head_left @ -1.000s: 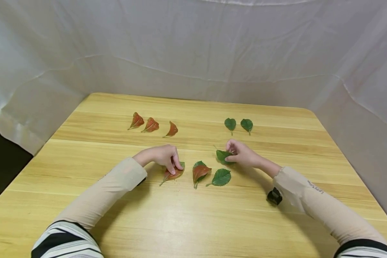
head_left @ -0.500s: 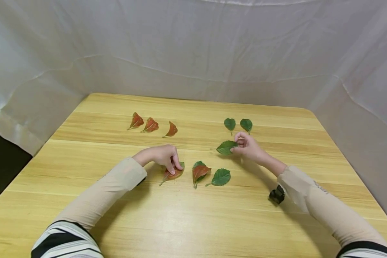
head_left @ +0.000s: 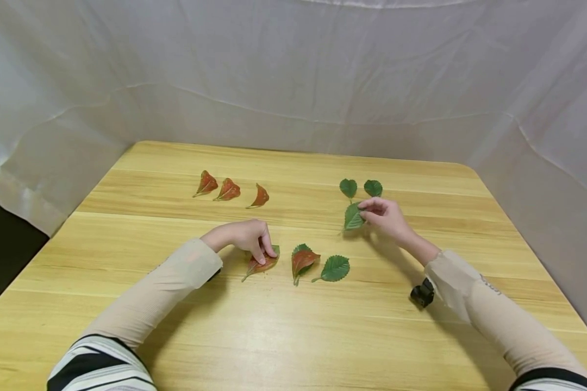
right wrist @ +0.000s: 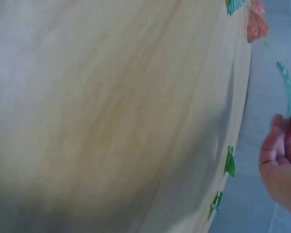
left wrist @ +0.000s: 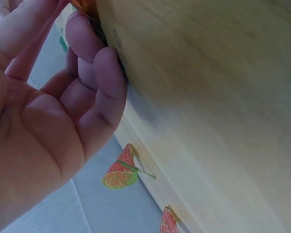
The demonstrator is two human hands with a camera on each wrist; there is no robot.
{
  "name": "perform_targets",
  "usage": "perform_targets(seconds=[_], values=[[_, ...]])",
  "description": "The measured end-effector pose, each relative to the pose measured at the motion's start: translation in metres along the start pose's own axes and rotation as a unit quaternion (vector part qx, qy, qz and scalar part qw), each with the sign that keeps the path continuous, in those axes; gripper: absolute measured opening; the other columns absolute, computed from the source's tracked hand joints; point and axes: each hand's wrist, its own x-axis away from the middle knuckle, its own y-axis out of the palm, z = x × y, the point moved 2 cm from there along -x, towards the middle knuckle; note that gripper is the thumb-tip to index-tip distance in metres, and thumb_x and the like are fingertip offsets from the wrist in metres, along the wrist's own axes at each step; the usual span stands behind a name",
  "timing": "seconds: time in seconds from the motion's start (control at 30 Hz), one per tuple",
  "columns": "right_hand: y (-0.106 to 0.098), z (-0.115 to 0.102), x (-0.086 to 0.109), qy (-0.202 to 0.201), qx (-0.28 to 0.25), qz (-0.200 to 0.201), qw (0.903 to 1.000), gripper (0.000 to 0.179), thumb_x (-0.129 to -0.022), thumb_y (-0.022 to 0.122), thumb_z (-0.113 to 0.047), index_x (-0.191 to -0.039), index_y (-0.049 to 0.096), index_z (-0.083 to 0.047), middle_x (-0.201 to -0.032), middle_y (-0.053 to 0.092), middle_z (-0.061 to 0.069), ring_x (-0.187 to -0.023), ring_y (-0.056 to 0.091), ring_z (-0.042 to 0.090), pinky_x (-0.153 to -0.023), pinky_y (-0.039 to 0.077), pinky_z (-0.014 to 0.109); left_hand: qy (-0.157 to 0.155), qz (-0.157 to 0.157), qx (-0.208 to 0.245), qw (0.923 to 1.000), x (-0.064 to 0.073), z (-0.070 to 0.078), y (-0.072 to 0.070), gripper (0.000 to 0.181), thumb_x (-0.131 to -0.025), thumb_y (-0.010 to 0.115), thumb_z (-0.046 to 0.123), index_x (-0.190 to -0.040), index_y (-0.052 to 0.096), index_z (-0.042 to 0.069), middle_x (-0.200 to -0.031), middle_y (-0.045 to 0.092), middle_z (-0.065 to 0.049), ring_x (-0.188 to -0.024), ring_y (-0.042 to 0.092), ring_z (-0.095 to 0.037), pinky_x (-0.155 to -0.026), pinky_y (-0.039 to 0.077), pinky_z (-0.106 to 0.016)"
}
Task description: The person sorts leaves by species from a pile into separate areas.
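In the head view my right hand (head_left: 387, 218) pinches a green leaf (head_left: 354, 216) by its edge between thumb and fingers. The leaf hangs stem down, close over the table, in front of two green leaves (head_left: 348, 188) at the back right. My left hand (head_left: 248, 240) has thumb and forefinger on a red leaf (head_left: 263, 265) lying on the table. The left wrist view shows its other fingers curled, with only a bit of that leaf (left wrist: 86, 7) at the top. Right of it lie a red leaf (head_left: 303, 260) overlapping a green one, and a single green leaf (head_left: 335, 268).
Three red leaves (head_left: 230, 189) lie in a loose row at the back left of the wooden table (head_left: 274, 336). A pale curtain (head_left: 293, 81) hangs behind the table. A small black camera (head_left: 422, 294) sits under my right wrist.
My right hand has moved back and slightly right with the green leaf, turning it from sideways to stem down. The left hand stays on its red leaf.
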Motion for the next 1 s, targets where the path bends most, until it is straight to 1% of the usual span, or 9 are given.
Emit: perform_targets(seconds=[0.07,0.17,0.23,0.37,0.5,0.63,0.77,0.87,1.0], values=[[-0.002,0.001,0.000,0.009,0.010,0.008,0.9999,0.020,-0.086,0.052,0.006,-0.103,0.054,0.017,-0.103,0.053,0.029,-0.073,0.057,0.005,-0.066,0.050,0.025,-0.002,-0.001,0.001,1.0000,0.000,0.000,0.000,0.024,-0.069,0.072,0.002,-0.093,0.070,0.002,-0.088,0.067,-0.008,-0.074,0.060,-0.009,-0.064,0.046,-0.020],[-0.006,0.003,-0.001,0.026,0.022,0.020,0.9992,0.020,-0.089,0.048,0.006,-0.104,0.054,0.017,-0.111,0.051,0.030,-0.074,0.058,0.003,-0.068,0.050,0.028,-0.001,-0.002,0.002,1.0000,0.000,0.000,0.000,0.024,-0.070,0.072,0.002,-0.093,0.070,0.002,-0.088,0.067,-0.008,-0.073,0.059,-0.008,-0.064,0.046,-0.019],[-0.010,0.003,-0.001,0.034,0.030,0.028,0.9986,0.021,-0.090,0.047,0.005,-0.106,0.055,0.017,-0.113,0.050,0.030,-0.073,0.058,0.002,-0.068,0.050,0.027,0.002,-0.002,0.001,1.0000,0.000,0.000,0.000,0.024,-0.070,0.072,0.002,-0.093,0.070,0.002,-0.088,0.067,-0.008,-0.071,0.059,-0.008,-0.063,0.046,-0.019],[-0.017,0.005,-0.003,0.042,0.018,0.045,0.9979,0.025,-0.087,0.049,0.006,-0.109,0.053,0.017,-0.117,0.048,0.030,-0.072,0.057,-0.001,-0.068,0.049,0.023,0.005,-0.002,0.001,1.0000,0.000,0.001,0.000,0.023,-0.070,0.072,0.001,-0.093,0.070,0.001,-0.088,0.067,-0.008,-0.070,0.058,-0.007,-0.062,0.045,-0.018],[-0.023,0.005,-0.004,0.050,0.008,0.062,0.9968,0.034,-0.083,0.056,0.004,-0.115,0.051,0.015,-0.121,0.045,0.027,-0.070,0.055,-0.003,-0.065,0.048,0.018,0.002,-0.001,0.006,1.0000,0.000,0.001,0.000,0.023,-0.070,0.072,0.001,-0.093,0.070,0.001,-0.088,0.067,-0.008,-0.072,0.059,-0.008,-0.063,0.046,-0.019],[-0.028,0.008,-0.006,0.079,0.005,0.084,0.9933,0.042,-0.082,0.062,-0.001,-0.119,0.048,0.012,-0.121,0.043,0.024,-0.065,0.053,-0.003,-0.062,0.047,0.016,0.002,0.000,0.007,1.0000,0.000,0.000,0.000,0.023,-0.070,0.072,0.001,-0.093,0.070,0.001,-0.088,0.067,-0.009,-0.073,0.060,-0.009,-0.064,0.047,-0.020],[-0.034,0.010,-0.009,0.110,0.012,0.113,0.9874,0.043,-0.082,0.059,0.003,-0.120,0.043,0.013,-0.120,0.038,0.024,-0.065,0.055,-0.002,-0.067,0.049,0.020,0.002,-0.001,0.011,0.9999,0.000,0.000,0.000,0.024,-0.070,0.072,0.000,-0.093,0.069,0.000,-0.087,0.067,-0.009,-0.073,0.060,-0.009,-0.064,0.046,-0.020],[-0.038,0.012,-0.011,0.113,0.011,0.125,0.9857,0.043,-0.081,0.056,0.008,-0.121,0.041,0.013,-0.117,0.037,0.023,-0.068,0.055,0.002,-0.070,0.049,0.024,0.001,-0.003,0.013,0.9999,0.000,0.000,0.000,0.024,-0.070,0.072,0.000,-0.094,0.069,0.000,-0.087,0.067,-0.009,-0.074,0.060,-0.009,-0.065,0.046,-0.020],[-0.043,0.016,-0.014,0.108,-0.006,0.135,0.9849,0.045,-0.080,0.055,0.013,-0.122,0.040,0.011,-0.108,0.041,0.020,-0.070,0.054,0.005,-0.067,0.050,0.025,0.001,-0.002,0.011,0.9999,0.000,0.001,0.000,0.024,-0.070,0.072,0.001,-0.093,0.069,0.001,-0.087,0.067,-0.008,-0.073,0.060,-0.009,-0.065,0.046,-0.020]])
